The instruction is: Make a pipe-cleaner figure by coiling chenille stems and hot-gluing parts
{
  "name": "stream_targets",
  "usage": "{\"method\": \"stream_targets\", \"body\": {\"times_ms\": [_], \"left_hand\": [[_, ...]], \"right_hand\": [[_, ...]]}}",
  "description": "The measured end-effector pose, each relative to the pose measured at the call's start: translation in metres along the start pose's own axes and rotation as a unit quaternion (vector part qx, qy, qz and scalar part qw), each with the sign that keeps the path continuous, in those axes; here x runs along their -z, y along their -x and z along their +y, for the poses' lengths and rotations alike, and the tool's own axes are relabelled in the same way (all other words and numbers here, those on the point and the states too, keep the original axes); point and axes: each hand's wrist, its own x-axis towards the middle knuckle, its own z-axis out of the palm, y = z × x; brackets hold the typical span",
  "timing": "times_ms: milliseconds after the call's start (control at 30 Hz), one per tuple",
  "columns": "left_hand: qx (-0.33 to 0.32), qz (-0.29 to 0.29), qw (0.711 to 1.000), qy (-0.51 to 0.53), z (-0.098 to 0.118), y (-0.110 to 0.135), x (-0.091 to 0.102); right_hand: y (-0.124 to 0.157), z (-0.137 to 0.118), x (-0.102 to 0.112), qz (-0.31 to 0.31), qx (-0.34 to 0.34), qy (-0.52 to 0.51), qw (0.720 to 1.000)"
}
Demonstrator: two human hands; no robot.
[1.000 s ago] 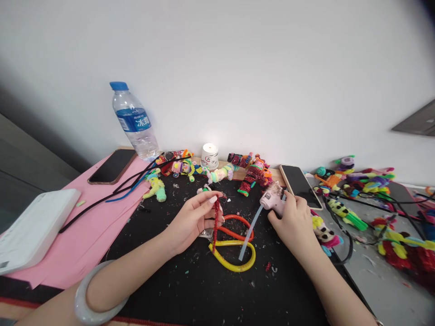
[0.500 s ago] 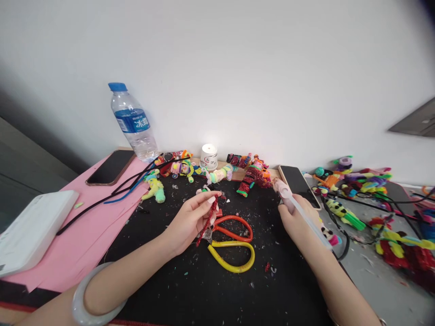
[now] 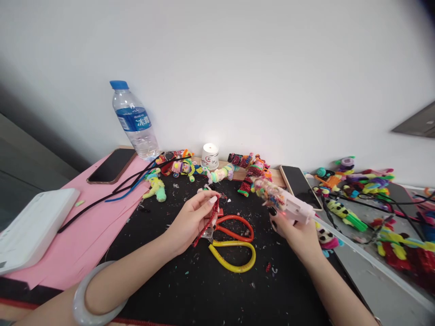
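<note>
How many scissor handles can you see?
2: a red handle, right of the left hand, and a yellow handle nearer the person, both on the black mat. More could be hidden.

A pretty chunky bangle (image 3: 80, 296) is worn on the left forearm (image 3: 142, 262), smooth and rounded, in a milky pale grey that's nearly white, with a soft shine and a bit of cloudy mottling. On the left hand (image 3: 190, 222), a whitish, glossy, neatly rounded thumbnail (image 3: 213, 199) can be seen. On the right hand (image 3: 301, 235), really dark, almost black nails (image 3: 273, 211) can be made out. Both forearms are left bare. Something thin is worn lower on the right arm (image 3: 340, 290), but it's mostly cut off by the frame edge, so its details can't be made out.
</note>
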Motion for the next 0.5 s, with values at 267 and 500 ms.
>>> {"method": "stream_targets", "body": {"times_ms": [267,500], "left_hand": [[0.004,0.0,0.999,-0.054,-0.001,0.001,-0.001],[0.02,0.007,0.998,-0.059,-0.003,0.002,-0.001]], "right_hand": [[0.013,-0.004,-0.008,-0.2,-0.014,-0.125,0.972],[0.015,-0.009,-0.011,-0.26,0.014,-0.125,0.957]]}}
